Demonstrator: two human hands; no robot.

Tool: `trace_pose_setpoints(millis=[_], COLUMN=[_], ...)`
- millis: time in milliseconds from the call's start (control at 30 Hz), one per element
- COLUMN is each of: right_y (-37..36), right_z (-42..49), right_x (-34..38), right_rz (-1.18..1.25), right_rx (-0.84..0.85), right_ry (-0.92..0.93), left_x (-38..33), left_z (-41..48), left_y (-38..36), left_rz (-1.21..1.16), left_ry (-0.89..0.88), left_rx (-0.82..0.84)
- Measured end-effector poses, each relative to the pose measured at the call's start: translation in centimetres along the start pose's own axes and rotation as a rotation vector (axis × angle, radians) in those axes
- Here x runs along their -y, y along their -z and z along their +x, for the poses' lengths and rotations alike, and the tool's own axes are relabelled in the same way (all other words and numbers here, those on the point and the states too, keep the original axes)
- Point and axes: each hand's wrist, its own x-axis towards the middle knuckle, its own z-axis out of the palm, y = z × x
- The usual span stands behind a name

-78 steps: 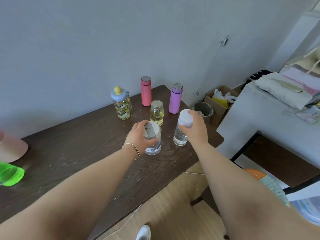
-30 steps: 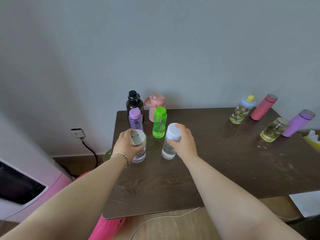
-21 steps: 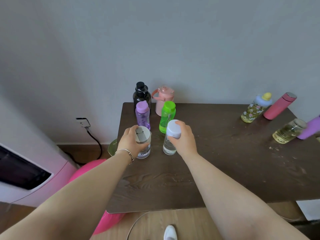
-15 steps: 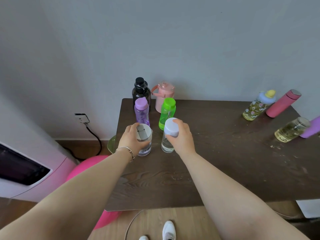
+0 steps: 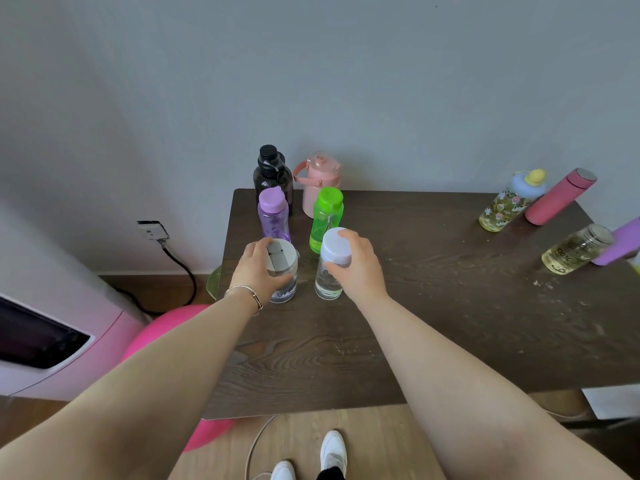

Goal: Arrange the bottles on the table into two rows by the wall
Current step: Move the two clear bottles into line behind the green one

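Clear bottles upright, left hand (image 5: 258,268) fingers clamping grey-lidded bottle (image 5: 282,271), right hand (image 5: 358,268) white-capped bottle (image 5: 330,265)

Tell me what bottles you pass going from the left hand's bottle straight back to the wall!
Clear bottle with grey lid in the left hand → purple bottle → black bottle, nearest the wall.
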Motion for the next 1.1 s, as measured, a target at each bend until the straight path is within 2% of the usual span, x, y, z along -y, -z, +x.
trace_pose_setpoints(millis=[200, 367, 467, 667, 767, 933, 1100], right_y=[0.3, 0.2, 0.5, 2.3, 3.8, 6.1, 9.4], right_z=[-0.2, -0.5, -0.4, -1.1, -2.0, -3.0, -4.1], right_x=[0.0, 0.2, 0.2, 0.0, -0.4, -2.3, -5.0], right_rz=[-0.018, -0.032, -0.077, -0.283, -0.401, -0.575, -0.686], right_rx=[0.029, 0.04, 0.07, 0.129, 0.097, -0.029, -0.069], right_ry=[0.019, 0.028, 0.033, 0.081, 0.082, 0.053, 0.035], left_x=[0.1, 0.4, 0.2, -1.2, -3.0, -7.1, -10.6], left_z=[0.2, 0.4, 0.5, 0.0, -0.6, -1.2, -2.1], left_y=[0.1, -0.1, -0.2, -0.1, -0.2, -0.9, -2.5], left_rz=[-0.009, 0.039, 0.167, 0.539, 0.656, 0.662, 0.706], left_ry=[-0.015, -0.008, -0.027, -0.183, -0.254, -0.346, -0.404], left_rx=[0.003, 0.066, 0.092, 0.071, 0.051, -0.002, -0.011])
